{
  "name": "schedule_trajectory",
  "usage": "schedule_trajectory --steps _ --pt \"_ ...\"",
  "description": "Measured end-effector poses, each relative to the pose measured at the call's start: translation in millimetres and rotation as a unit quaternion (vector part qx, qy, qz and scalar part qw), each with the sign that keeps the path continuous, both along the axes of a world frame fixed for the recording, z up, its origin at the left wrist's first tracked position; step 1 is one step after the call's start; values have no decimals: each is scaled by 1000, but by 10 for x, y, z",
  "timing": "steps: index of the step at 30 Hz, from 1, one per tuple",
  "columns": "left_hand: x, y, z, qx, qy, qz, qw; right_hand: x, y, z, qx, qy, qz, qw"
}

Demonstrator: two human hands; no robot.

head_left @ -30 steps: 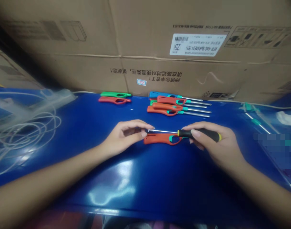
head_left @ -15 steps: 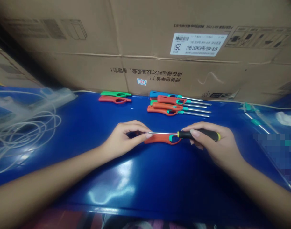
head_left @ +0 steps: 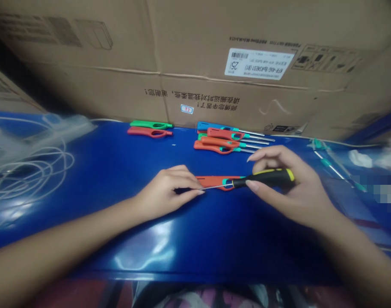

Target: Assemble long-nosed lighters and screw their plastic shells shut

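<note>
A screwdriver (head_left: 262, 177) with a black and yellow handle lies level between my hands, its thin shaft pointing left. My left hand (head_left: 170, 190) pinches around the shaft's tip; whether a small screw is there too is hidden by the fingers. The handle rests in my right hand (head_left: 288, 192), thumb against its near side and index finger lifted off. Just behind the shaft, on the table, lies an orange gas lighter (head_left: 211, 182) with a teal trigger. My left fingers cover its left end, and the screwdriver handle hides part of its right end.
Behind my hands lie several assembled lighters (head_left: 221, 145) with metal tubes. Left of them are a green lighter body (head_left: 150, 124) and a red one (head_left: 147, 131). A large cardboard box (head_left: 189, 51) walls off the back. Coiled clear tubing (head_left: 38, 167) lies left; metal tubes (head_left: 330, 164) lie right.
The screwdriver's shaft has come from over the lighter to its near side, tilting slightly. My right index finger has lifted away from the handle. The left hand keeps its pinch.
</note>
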State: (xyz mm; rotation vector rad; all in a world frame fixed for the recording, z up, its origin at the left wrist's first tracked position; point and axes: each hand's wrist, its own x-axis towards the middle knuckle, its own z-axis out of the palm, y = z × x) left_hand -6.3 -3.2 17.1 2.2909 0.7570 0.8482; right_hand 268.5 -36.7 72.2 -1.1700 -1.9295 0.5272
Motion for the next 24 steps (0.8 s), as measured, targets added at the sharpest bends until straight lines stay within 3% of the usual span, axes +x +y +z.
schedule_trajectory --steps 3,6,10,13,19,24 --pt "26 -45 -11 -13 -4 -15 1000 -50 -39 47 67 -27 -9 997" --pt "58 -78 -35 -60 -21 1 998 -130 -50 73 107 -57 26 992" --pt "108 -114 -73 -150 -53 24 987 -281 -49 72 89 10 72 993" --pt "139 -144 -99 -194 -63 15 979 -364 -49 -1 76 63 61 993" --pt "171 -163 -134 -191 -74 21 979 -350 -15 -215 57 82 -23 995" --pt "186 -159 -154 -190 -59 13 980 -320 -33 -222 13 75 39 996"
